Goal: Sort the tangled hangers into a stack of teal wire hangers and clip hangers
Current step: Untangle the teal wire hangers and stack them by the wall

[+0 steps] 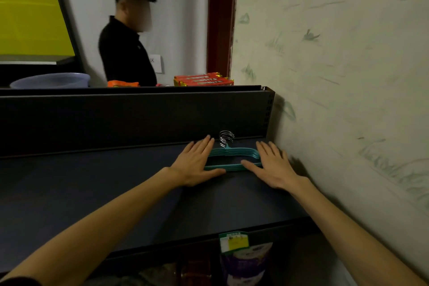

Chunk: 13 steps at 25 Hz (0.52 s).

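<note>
Both hands flat at the ends of a stack of teal wire hangers (233, 158) on a dark shelf (92, 181).

Head view: a patterned wall (336, 65) stands just right of the stack; a dark back panel (139, 118) rises behind it, with a person in black (126, 53), a blue basin (51, 80) and red packets (204, 79) farther off. The left hand (193, 165) and right hand (272, 166) lie with fingers straight and slightly spread, touching the stack's two ends, hooks toward the panel.

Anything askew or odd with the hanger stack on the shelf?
Nothing stands out. The teal wire hangers lie flat and lined up on the dark shelf, metal hooks bunched together, left hand and right hand flat against either end. No clip hangers visible.
</note>
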Motion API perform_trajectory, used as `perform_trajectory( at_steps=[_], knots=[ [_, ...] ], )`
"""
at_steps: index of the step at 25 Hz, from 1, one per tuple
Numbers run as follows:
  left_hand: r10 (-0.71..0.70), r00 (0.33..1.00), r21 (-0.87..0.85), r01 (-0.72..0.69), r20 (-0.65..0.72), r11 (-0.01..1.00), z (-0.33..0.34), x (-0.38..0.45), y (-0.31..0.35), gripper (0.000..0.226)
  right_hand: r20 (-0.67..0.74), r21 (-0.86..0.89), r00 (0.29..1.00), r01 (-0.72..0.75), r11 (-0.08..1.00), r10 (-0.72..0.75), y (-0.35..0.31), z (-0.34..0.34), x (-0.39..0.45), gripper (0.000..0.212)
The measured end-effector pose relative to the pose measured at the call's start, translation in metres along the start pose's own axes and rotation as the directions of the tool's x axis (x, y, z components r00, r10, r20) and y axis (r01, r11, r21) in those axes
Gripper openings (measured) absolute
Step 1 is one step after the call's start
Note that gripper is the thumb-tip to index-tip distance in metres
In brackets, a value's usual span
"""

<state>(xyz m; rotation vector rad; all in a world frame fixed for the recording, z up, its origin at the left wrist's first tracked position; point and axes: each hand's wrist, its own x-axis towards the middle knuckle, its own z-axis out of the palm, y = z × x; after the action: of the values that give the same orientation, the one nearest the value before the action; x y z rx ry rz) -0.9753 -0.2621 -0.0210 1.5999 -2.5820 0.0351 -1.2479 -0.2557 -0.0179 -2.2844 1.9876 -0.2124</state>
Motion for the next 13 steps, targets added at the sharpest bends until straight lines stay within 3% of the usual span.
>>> perform_trajectory(
  at_steps=[3, 7, 13],
  knots=[
    [-0.002, 0.988, 0.047, 0.010, -0.155, 0.999, -0.008, -0.024, -0.021, 0.098, -0.181, 0.009, 0.983, 0.010, 1.000, -0.009, -0.026, 0.002, -0.011, 0.096],
    [-0.097, 0.969, 0.100, 0.123, -0.229, 0.987, -0.018, -0.095, -0.090, 0.088, -0.330, 0.021, 0.938, 0.117, 0.993, -0.104, -0.107, 0.010, -0.019, 0.093],
    [-0.362, 0.894, 0.196, 0.417, -0.266, 0.887, -0.053, -0.302, -0.266, 0.085, -0.361, 0.109, 0.887, 0.348, 0.931, -0.289, -0.354, 0.051, -0.027, 0.086]
  ],
)
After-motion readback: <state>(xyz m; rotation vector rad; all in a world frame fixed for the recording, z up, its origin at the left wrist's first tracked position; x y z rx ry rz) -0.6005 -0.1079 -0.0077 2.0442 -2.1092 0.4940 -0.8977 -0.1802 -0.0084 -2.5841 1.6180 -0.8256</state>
